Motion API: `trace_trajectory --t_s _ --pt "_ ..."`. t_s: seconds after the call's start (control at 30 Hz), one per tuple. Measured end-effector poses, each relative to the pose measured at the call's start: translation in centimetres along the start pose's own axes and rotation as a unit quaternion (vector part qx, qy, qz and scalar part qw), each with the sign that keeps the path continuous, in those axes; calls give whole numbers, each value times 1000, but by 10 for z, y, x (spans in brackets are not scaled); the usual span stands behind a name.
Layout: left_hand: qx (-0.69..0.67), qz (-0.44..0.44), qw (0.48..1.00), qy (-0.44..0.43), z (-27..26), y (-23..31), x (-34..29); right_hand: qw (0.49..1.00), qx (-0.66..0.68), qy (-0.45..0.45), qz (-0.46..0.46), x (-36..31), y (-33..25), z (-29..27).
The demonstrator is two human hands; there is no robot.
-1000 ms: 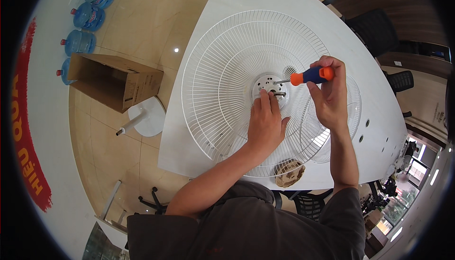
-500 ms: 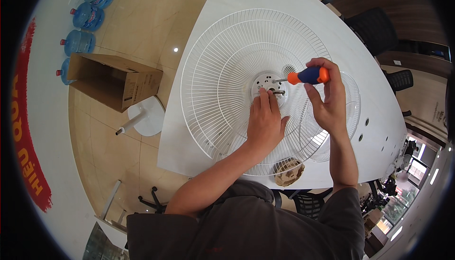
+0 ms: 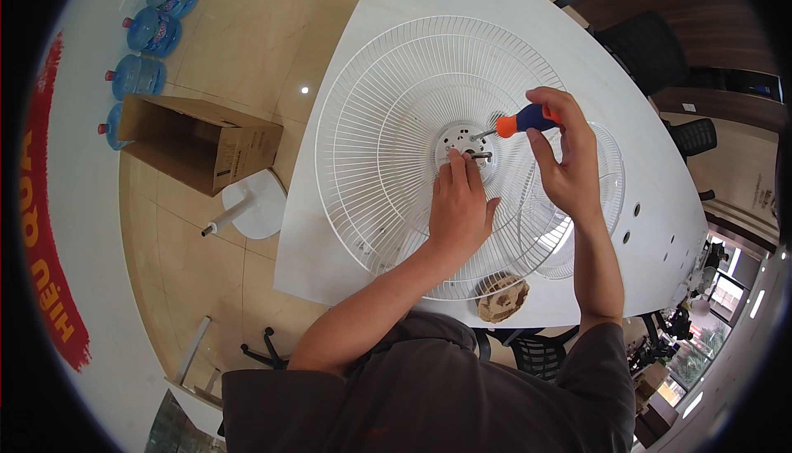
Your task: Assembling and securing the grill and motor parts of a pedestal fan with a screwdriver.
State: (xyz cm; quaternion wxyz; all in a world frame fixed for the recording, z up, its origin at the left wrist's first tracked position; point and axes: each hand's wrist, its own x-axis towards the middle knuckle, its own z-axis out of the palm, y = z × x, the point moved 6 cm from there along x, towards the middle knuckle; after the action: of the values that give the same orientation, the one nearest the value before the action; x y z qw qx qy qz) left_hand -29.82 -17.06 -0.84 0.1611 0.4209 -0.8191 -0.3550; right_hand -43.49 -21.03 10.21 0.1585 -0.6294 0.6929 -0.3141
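A white wire fan guard lies on the table, its round hub plate in the middle. My left hand rests over the wires with fingers stretched out and thumb apart, fingertips on the hub beside a metal shaft. My right hand is closed on a screwdriver with a blue and orange handle. The screwdriver slants down to the left, its tip at the hub's right part. Whether a screw sits under the tip is too small to tell.
A second, smaller wire guard lies partly beneath the right side. A crumpled brown paper piece is at the table's near edge. On the floor to the left are a cardboard box, a white fan base and several water bottles.
My right hand has turned and moved slightly up and left around the screwdriver handle, covering more of its end. The guard has shifted slightly; my left hand stays on the hub.
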Motion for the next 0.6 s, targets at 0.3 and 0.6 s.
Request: trace_trajectory --t_s 0.3,0.6 --pt "5 10 1000 12 1 0 -1 997 -16 15 70 -3 4 4" --pt "16 20 999 21 5 1 -3 995 -11 18 100 3 -8 9"
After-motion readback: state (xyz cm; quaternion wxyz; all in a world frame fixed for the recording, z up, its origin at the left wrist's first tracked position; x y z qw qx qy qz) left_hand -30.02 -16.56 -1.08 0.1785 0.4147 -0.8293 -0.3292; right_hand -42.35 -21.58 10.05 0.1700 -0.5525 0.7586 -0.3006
